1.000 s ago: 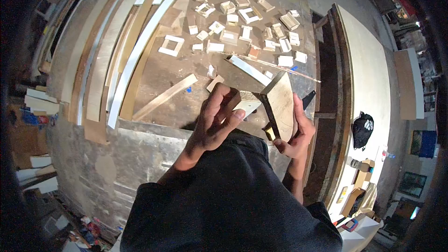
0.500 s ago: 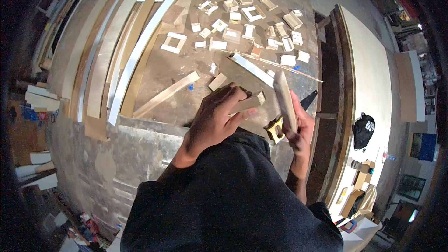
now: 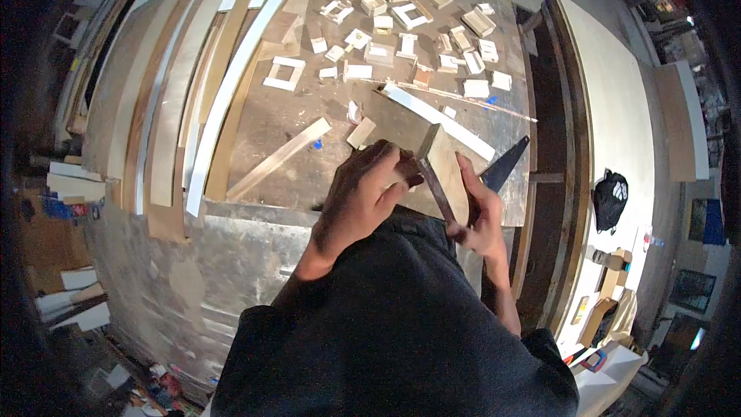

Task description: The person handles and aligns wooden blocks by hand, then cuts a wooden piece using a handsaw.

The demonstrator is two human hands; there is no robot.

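Note:
My right hand (image 3: 482,216) grips a short flat wooden board (image 3: 446,166), tilted up with one broad face toward the right. My left hand (image 3: 363,197) is closed around a small wooden block (image 3: 414,173), now in shadow and mostly hidden by the fingers. The block's end is close to the board's left edge; whether they touch I cannot tell. Behind my right hand lies a handsaw, its dark blade (image 3: 506,164) showing and its handle covered. A white strip (image 3: 440,120) lies just past the board. Beyond my left hand rests another small wood block (image 3: 360,133).
Many small wooden pieces and frames (image 3: 409,15) are scattered over the far workbench (image 3: 285,116). Long boards (image 3: 185,85) are stacked at the left, and a loose wooden strip (image 3: 282,158) lies nearer. On the right stands a pale panel (image 3: 617,116) with a black bag (image 3: 610,199).
The board in my right hand has turned to show its broad face and moved left, toward my left hand. The block in my left hand has turned into shadow. More saw blade shows.

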